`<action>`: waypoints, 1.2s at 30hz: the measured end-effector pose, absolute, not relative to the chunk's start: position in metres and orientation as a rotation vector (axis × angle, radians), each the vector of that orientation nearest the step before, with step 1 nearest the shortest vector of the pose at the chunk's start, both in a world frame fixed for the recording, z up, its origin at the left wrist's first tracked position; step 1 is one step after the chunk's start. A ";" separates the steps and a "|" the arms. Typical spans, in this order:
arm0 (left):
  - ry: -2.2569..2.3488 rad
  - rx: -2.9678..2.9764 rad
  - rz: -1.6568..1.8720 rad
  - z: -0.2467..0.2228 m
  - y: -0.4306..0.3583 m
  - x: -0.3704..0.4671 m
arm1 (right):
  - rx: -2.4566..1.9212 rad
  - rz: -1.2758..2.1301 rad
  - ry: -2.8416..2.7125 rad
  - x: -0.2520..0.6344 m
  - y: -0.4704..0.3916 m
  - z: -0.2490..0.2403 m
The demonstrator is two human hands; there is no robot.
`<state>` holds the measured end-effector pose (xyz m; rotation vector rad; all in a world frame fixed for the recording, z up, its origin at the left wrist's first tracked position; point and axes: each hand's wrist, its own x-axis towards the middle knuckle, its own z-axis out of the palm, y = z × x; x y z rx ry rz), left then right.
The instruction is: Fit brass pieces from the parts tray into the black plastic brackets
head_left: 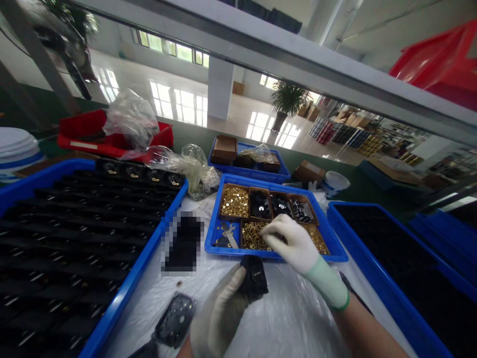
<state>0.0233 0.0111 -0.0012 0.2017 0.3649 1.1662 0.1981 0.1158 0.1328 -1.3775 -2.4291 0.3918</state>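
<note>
My left hand [219,311], in a pale glove, is closed around a small black plastic housing [255,276], held above the plastic-covered table just in front of the blue tray [276,255]. My right hand [288,241], in a white glove with a green cuff, reaches into that tray. Its fingers are pinched together at a cardboard box of ring-shaped brass pieces [253,236]; what lies between the fingertips is hidden. Behind are boxes with small brass parts [234,201], black discs [260,204] and dark, shiny small parts [301,211]. A flat metal wrench [229,234] rests in the tray's left corner.
A large blue tray [122,278] at left holds rows of black housings. Another blue tray [372,238] with dark contents stands at right. A dark multi-sided device [175,318] lies near my left hand. A shelf beam [238,35] crosses overhead; a red bin [439,64] hangs upper right.
</note>
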 end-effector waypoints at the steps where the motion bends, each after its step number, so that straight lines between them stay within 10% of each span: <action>1: 0.382 0.186 1.151 0.003 0.011 0.024 | -1.592 0.260 -2.425 0.199 0.132 0.137; 12: 0.535 0.186 1.160 0.003 0.012 0.022 | -2.274 -0.107 -2.453 0.173 0.254 0.098; 36: 0.565 0.158 1.174 0.008 0.015 0.020 | -1.651 0.453 -1.946 0.224 0.234 0.077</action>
